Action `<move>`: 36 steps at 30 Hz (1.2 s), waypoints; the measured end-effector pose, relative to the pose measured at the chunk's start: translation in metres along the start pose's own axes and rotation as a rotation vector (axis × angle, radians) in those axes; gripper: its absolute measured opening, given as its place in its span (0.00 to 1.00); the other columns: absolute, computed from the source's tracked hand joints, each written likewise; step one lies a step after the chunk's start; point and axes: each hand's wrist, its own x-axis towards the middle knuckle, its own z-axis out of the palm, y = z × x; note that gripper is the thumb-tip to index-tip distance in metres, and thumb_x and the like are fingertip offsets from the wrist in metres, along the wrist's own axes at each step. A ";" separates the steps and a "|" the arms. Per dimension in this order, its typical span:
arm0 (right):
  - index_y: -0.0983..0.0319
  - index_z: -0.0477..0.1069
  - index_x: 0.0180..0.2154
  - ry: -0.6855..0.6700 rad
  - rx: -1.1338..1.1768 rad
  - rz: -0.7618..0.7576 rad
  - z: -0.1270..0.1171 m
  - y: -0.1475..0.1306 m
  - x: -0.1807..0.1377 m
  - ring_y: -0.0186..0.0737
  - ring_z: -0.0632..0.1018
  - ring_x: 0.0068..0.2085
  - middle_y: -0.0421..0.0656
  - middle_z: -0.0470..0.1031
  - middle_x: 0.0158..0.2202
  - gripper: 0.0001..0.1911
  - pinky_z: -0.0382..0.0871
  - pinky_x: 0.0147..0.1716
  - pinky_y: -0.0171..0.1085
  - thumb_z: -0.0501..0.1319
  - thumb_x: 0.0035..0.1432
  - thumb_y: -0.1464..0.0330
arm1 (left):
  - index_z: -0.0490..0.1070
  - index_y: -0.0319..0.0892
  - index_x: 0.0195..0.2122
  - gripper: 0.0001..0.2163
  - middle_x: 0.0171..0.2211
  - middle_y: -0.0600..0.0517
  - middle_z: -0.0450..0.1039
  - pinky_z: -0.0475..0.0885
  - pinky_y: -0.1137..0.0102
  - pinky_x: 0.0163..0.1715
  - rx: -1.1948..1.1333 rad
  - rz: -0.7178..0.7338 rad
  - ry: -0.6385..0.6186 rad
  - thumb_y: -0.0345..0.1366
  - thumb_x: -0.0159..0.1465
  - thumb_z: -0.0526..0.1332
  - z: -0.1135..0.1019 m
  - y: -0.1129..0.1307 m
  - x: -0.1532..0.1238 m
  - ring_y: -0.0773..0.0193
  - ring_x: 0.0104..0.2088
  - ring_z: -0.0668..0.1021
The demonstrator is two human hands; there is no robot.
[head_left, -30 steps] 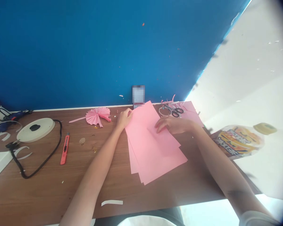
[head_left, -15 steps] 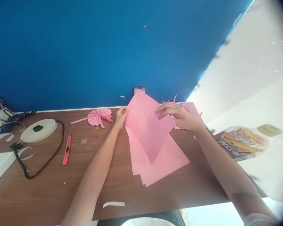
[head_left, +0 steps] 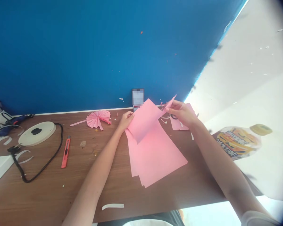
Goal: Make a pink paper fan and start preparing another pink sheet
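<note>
A stack of pink paper sheets (head_left: 155, 160) lies on the brown wooden table (head_left: 49, 188). The top pink sheet (head_left: 146, 121) is lifted off the stack at the far end and held up between both hands. My left hand (head_left: 126, 120) pinches its left edge. My right hand (head_left: 181, 112) pinches its far right corner, which curls upward. More pink paper (head_left: 179, 124) lies under my right hand, with scissors partly hidden behind it.
A folded pink paper fan (head_left: 97, 118) lies left of my hands. An orange utility knife (head_left: 65, 152), a round white disc (head_left: 36, 131) with a black cable (head_left: 37, 169) and a glue gun (head_left: 11, 121) sit at the left. A bottle (head_left: 240, 141) lies at right. Blue wall behind.
The top pink sheet went from lying flat to being lifted by both hands; my right hand has moved right and back, pulling the sheet's corner up.
</note>
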 end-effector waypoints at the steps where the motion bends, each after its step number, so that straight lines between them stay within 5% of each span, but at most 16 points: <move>1: 0.58 0.71 0.34 -0.132 -0.037 0.013 -0.006 0.002 0.001 0.42 0.75 0.41 0.42 0.75 0.39 0.11 0.68 0.42 0.43 0.62 0.55 0.58 | 0.68 0.39 0.35 0.13 0.30 0.53 0.70 0.65 0.73 0.31 -0.007 -0.010 0.010 0.45 0.60 0.56 -0.001 -0.001 0.000 0.67 0.30 0.71; 5: 0.61 0.75 0.36 -0.702 -0.256 0.026 -0.018 0.002 -0.001 0.45 0.73 0.46 0.45 0.76 0.42 0.08 0.64 0.49 0.46 0.59 0.52 0.69 | 0.68 0.39 0.34 0.12 0.33 0.51 0.72 0.66 0.72 0.35 0.048 0.008 -0.005 0.44 0.61 0.55 0.000 0.003 -0.001 0.65 0.34 0.72; 10: 0.59 0.76 0.33 -0.814 -0.538 0.047 -0.002 -0.001 -0.007 0.46 0.73 0.44 0.44 0.77 0.42 0.16 0.66 0.44 0.43 0.57 0.42 0.78 | 0.70 0.40 0.33 0.11 0.34 0.51 0.73 0.67 0.71 0.38 0.180 0.047 -0.056 0.42 0.61 0.54 -0.001 0.011 -0.003 0.62 0.37 0.73; 14: 0.57 0.78 0.34 -0.863 -0.487 0.069 0.002 -0.005 -0.011 0.43 0.75 0.42 0.43 0.75 0.48 0.12 0.68 0.39 0.39 0.60 0.46 0.73 | 0.69 0.39 0.33 0.11 0.34 0.51 0.73 0.66 0.71 0.37 0.139 0.040 -0.042 0.42 0.61 0.54 -0.003 0.010 -0.003 0.63 0.37 0.73; 17: 0.57 0.78 0.36 -0.905 -0.460 0.088 0.003 -0.007 -0.012 0.42 0.76 0.40 0.42 0.78 0.42 0.10 0.67 0.38 0.38 0.60 0.51 0.67 | 0.69 0.39 0.34 0.11 0.35 0.51 0.73 0.67 0.71 0.38 0.138 0.043 -0.063 0.41 0.60 0.55 -0.002 0.009 -0.004 0.63 0.37 0.74; 20: 0.57 0.78 0.38 -0.814 -0.464 0.073 0.007 -0.003 -0.009 0.42 0.75 0.38 0.42 0.78 0.37 0.12 0.66 0.36 0.38 0.60 0.55 0.61 | 0.70 0.39 0.34 0.11 0.35 0.51 0.74 0.67 0.70 0.39 0.193 0.040 -0.097 0.42 0.59 0.57 -0.001 0.010 -0.004 0.62 0.38 0.74; 23: 0.59 0.76 0.39 -0.562 -0.485 0.046 0.016 0.008 -0.003 0.42 0.74 0.36 0.44 0.76 0.37 0.15 0.65 0.37 0.39 0.58 0.56 0.58 | 0.70 0.40 0.34 0.11 0.35 0.51 0.74 0.67 0.68 0.41 0.235 0.038 -0.127 0.43 0.58 0.57 0.000 0.012 -0.005 0.61 0.38 0.74; 29: 0.61 0.72 0.43 -0.158 -0.392 0.166 0.034 0.049 0.008 0.45 0.71 0.47 0.47 0.72 0.48 0.18 0.65 0.46 0.41 0.57 0.56 0.57 | 0.68 0.40 0.35 0.12 0.35 0.50 0.73 0.67 0.69 0.41 0.167 0.099 -0.162 0.44 0.59 0.58 0.002 0.016 -0.007 0.62 0.38 0.73; 36: 0.62 0.69 0.33 0.039 -0.115 0.373 0.034 0.074 0.011 0.41 0.74 0.36 0.44 0.74 0.35 0.15 0.68 0.34 0.37 0.62 0.49 0.58 | 0.68 0.39 0.34 0.13 0.29 0.51 0.73 0.64 0.73 0.27 -0.094 -0.049 -0.291 0.45 0.56 0.62 0.000 0.016 -0.009 0.65 0.28 0.73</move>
